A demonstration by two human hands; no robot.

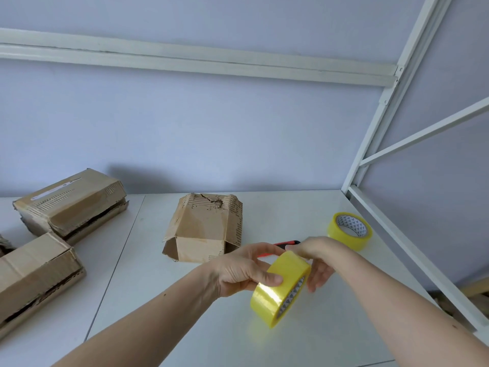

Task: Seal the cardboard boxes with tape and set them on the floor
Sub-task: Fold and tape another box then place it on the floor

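Note:
I hold a yellow tape roll [277, 290] up over the white table [148, 300], between both hands. My left hand [242, 271] grips its outer rim with the thumb across the tape. My right hand [318, 262] touches the roll's far top edge with its fingers curled behind it. A worn cardboard box [205, 229] with loose end flaps lies just beyond my hands. Two more boxes sit to the left, one at the back [71, 205] and one at the near left edge [37, 274].
A second yellow tape roll [349, 230] lies flat at the right of the table. A red utility knife [284, 244] lies partly hidden behind my hands. White metal frame bars [375, 154] stand along the table's right edge, and a wall runs behind.

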